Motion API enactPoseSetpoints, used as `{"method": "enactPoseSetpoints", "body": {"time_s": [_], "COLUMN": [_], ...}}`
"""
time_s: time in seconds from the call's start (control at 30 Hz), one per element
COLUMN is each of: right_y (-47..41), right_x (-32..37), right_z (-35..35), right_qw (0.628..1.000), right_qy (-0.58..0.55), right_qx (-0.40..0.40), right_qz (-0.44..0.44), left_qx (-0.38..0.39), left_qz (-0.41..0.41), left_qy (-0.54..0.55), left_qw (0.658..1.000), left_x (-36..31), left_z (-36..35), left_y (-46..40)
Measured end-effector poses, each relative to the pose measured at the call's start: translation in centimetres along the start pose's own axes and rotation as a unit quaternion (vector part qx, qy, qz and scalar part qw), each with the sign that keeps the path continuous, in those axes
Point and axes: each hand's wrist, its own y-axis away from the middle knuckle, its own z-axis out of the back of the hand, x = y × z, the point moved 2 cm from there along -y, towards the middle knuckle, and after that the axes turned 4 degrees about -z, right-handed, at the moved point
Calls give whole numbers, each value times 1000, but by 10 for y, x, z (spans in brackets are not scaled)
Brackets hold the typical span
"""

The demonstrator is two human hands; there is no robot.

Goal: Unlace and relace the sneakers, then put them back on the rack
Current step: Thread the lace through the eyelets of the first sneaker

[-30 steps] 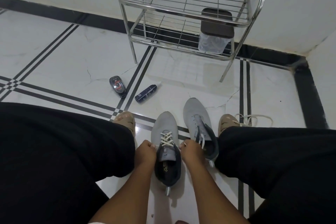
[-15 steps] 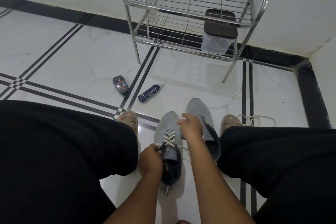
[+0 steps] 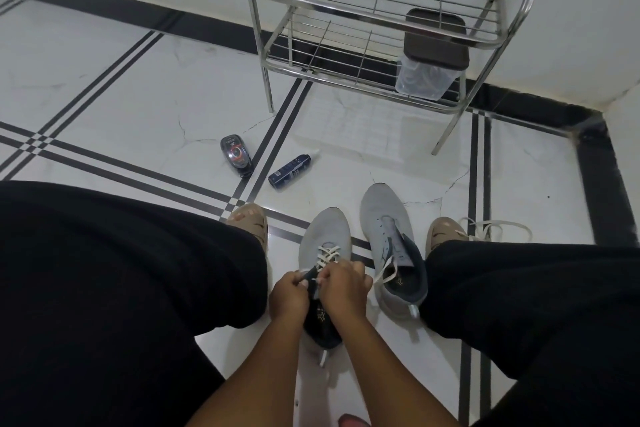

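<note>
While both hands, left hand [image 3: 289, 295] and right hand [image 3: 344, 288], pinch the cream lace at the near grey mesh sneaker [image 3: 323, 246] on the floor, the second grey sneaker [image 3: 388, 236] lies mostly unlaced and the chrome wire rack [image 3: 381, 24] holds no shoes.

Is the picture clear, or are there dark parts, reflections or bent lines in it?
Head view: dim, even light; the black trousers show no detail. The glossy floor reflects the rack faintly. Wide-angle lens bends floor stripes and wall edge. Both hands at the laced sneaker look slightly soft.
</note>
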Motion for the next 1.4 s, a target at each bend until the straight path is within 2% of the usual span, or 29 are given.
{"method": "enactPoseSetpoints", "body": {"time_s": [0.13, 0.23, 0.3, 0.4, 0.47, 0.53, 0.6, 0.63, 0.7, 0.77, 0.83, 0.9, 0.93, 0.97, 1.0, 1.07, 1.13, 1.23, 1.27, 1.33, 1.4], "right_y": [1, 5, 9, 17, 21, 24, 25, 25, 24, 21, 18, 15, 14, 13, 12, 12, 10, 7, 6, 5, 4], "right_x": [1, -1, -3, -9, -19, -34, -49, -53, -57, -57, -55, -55, -54, -54, -53, -49, -44, -39, -38, -40, -41], "right_z": [-1, 2, 6, 11, 11, 8, 4, 3, 0, 0, 2, 5, 5, 6, 6, 7, 10, 12, 13, 12, 12], "right_qw": [1000, 996, 997, 998, 989, 989, 993, 990, 985, 985, 983, 980, 979, 978, 977, 980, 985, 992, 992, 991, 988], "right_qy": [2, -74, -67, -26, 54, 86, 60, 48, 44, 49, 48, 39, 37, 35, 33, 33, 22, 11, 6, -8, -21], "right_qx": [-10, 3, 4, -54, -120, -117, -49, -6, 49, 59, 70, 84, 89, 93, 95, 87, 68, 52, 55, 67, 76], "right_qz": [-3, -47, -24, 36, 69, 16, -90, -133, -162, -157, -162, -174, -180, -185, -187, -177, -156, -115, -109, -117, -130], "left_qx": [-1, 4, 22, 32, 24, 6, -23, -47, -122, -185, -246, -292, -278, -219, -124, 32, 92, 89, 63, -44, -132], "left_qz": [-16, -5, -5, -25, -41, -36, -22, -11, 37, 76, 44, -22, -45, -71, -75, -24, -20, -8, 7, 57, 88], "left_qy": [-14, -10, -10, -28, -57, -80, -66, -35, 123, 331, 379, 314, 227, 99, -33, -194, -250, -193, -126, 6, 174], "left_qw": [1000, 1000, 1000, 999, 997, 996, 997, 998, 984, 922, 891, 903, 932, 968, 989, 980, 964, 977, 990, 997, 972], "left_x": [-2, -4, -4, -7, -10, -10, -15, -19, -32, -51, -74, -91, -98, -101, -98, -71, -46, -28, -29, -29, -29], "left_z": [0, 2, 2, 1, -1, 0, 2, 5, 21, 51, 84, 103, 101, 91, 77, 45, 24, 11, 11, 22, 34], "left_y": [3, 3, 0, -3, -4, -5, -4, -4, -9, -21, -29, -29, -28, -29, -31, -34, -25, -9, -4, -9, -16]}}
